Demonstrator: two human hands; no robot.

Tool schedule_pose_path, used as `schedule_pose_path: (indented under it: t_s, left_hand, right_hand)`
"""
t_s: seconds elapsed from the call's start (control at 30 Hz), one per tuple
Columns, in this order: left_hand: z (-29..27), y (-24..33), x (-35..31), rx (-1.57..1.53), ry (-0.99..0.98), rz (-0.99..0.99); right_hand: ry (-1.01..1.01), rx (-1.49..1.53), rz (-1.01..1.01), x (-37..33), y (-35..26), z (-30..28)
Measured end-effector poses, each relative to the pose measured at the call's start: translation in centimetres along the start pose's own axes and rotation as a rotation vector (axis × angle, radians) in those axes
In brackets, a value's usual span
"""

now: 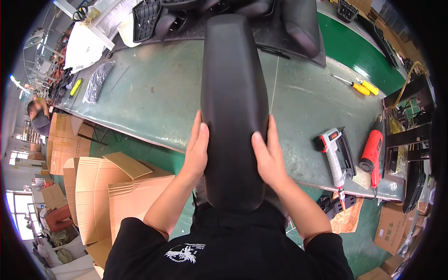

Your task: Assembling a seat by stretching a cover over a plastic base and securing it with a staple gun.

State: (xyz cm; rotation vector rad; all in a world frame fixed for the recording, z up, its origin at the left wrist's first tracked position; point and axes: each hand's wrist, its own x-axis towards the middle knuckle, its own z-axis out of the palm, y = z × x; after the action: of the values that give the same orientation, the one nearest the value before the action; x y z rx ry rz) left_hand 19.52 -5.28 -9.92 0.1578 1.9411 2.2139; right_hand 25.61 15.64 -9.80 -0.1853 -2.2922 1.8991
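A long black padded seat (233, 93), like a motorcycle seat, stretches from my body out over the green worktable (158, 84). Its surface looks smooth, and its underside is hidden. My left hand (197, 148) presses on its left flank with the thumb on top. On the opposite flank my right hand (269, 156) grips in the same way, thumb on the upper face. Both sets of fingers curl partly out of sight along the edges. The seat's near end rests close against my black shirt.
Right on the table lie a nail gun (333, 154), a red heat gun (372, 151) and yellow-handled screwdrivers (361, 88). Black moulded parts (298, 28) fill the far side. A yellow cutter (75, 87) and a plastic-wrapped piece (98, 82) lie left. Open cardboard boxes (93, 196) stand lower left; a person (40, 116) is beyond.
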Motion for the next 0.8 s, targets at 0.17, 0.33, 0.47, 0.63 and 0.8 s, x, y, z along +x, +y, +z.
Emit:
schedule_pose_path:
  t_s: [0.17,0.33,0.47,0.63,0.8]
  left_hand:
    - [1.5,1.9,-0.4,-0.022,0.047,-0.17]
    - [0.5,-0.5,-2.2,0.374,-0.005,0.006]
    - [0.2,-0.4,-4.5,0.407,-0.046,0.012]
    - [0.9,-0.3,-7.4,0.223,-0.054,-0.006]
    - [-1.1,-2.3,-6.7,0.076,-0.109,0.125]
  right_hand:
    - [-0.025,0.048,0.13,0.3,-1.4,-1.0]
    - [-0.106,-0.192,0.022,-2.0,-0.6,-1.2]
    - [-0.133,-0.181,-0.054,-4.1,-0.6,-1.6]
    - [-0.124,-0.142,-0.078,-5.9,0.2,-1.8]
    - [-0.109,-0.228,-0.296,-4.9,-3.8,-1.7]
